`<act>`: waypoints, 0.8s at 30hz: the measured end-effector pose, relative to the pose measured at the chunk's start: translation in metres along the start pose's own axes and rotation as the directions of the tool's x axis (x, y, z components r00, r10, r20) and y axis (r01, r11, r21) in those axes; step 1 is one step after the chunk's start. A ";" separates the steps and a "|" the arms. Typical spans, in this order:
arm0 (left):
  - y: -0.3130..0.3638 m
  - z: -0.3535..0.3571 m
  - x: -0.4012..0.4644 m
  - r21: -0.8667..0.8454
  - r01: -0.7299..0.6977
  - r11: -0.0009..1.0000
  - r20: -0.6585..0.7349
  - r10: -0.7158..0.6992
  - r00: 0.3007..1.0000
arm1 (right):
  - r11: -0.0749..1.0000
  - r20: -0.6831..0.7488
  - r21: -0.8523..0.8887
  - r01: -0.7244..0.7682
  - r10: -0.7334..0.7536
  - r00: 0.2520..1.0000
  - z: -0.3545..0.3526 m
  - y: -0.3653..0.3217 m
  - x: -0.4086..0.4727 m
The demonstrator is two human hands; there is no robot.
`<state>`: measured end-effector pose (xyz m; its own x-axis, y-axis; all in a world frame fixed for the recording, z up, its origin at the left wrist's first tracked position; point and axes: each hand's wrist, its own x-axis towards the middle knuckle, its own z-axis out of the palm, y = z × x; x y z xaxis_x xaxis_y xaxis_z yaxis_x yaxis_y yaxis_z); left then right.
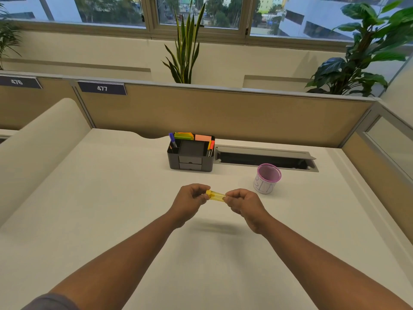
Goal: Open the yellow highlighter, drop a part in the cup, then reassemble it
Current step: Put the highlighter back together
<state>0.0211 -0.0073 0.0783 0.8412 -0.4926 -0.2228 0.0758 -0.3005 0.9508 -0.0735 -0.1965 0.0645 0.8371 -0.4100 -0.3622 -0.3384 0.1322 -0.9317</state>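
Note:
A yellow highlighter (215, 195) is held level above the white desk (111, 198), between both hands. My left hand (190, 199) pinches its left end and my right hand (242, 203) pinches its right end. Only the middle stretch of the highlighter shows; both ends are hidden by my fingers. I cannot tell whether its cap is on or partly pulled. The pink mesh cup (267, 178) stands upright on the desk, to the right of and beyond my right hand.
A black desk organiser (191, 156) with pens and sticky notes stands at the back centre. Right of it lies an open cable tray slot (266, 158). Tan partition panels (223, 115) wall the desk's back and right side.

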 end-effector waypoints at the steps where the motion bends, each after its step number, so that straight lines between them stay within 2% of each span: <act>1: -0.001 0.000 0.002 0.007 -0.004 1.000 0.001 0.004 1.000 | 0.998 0.014 -0.061 0.004 -0.003 1.000 0.000 -0.002 0.003; 6: -0.015 -0.013 0.036 0.037 0.023 0.999 -0.014 -0.023 1.000 | 0.942 0.089 -0.336 -0.005 0.038 0.995 0.011 -0.018 0.043; 9: -0.026 -0.017 0.048 0.191 0.027 0.981 -0.047 -0.019 0.999 | 0.926 0.041 -0.377 0.009 0.007 0.999 0.014 -0.026 0.061; 11: -0.036 -0.017 0.049 0.402 -0.013 0.916 -0.024 0.025 0.999 | 0.921 -0.007 -0.388 0.032 -0.038 0.999 0.015 -0.031 0.068; 14: -0.051 -0.017 0.052 0.646 -0.113 0.755 0.111 0.054 0.992 | 0.902 -0.039 -0.422 0.091 -0.119 0.992 0.021 -0.041 0.081; 19: -0.073 -0.023 0.086 0.786 -0.204 0.584 0.220 0.045 0.975 | 0.803 -0.032 -0.552 0.224 -0.289 0.957 0.046 -0.061 0.133; 24: -0.098 -0.035 0.116 0.793 -0.205 0.573 0.181 0.100 0.978 | 0.685 0.024 -0.660 0.309 -0.392 0.920 0.076 -0.074 0.183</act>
<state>0.1299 -0.0066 -0.0338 0.7335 -0.6600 -0.1623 -0.5541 -0.7189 0.4197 0.1370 -0.2127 0.0651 0.9127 -0.4073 0.0313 -0.2568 -0.6317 -0.7315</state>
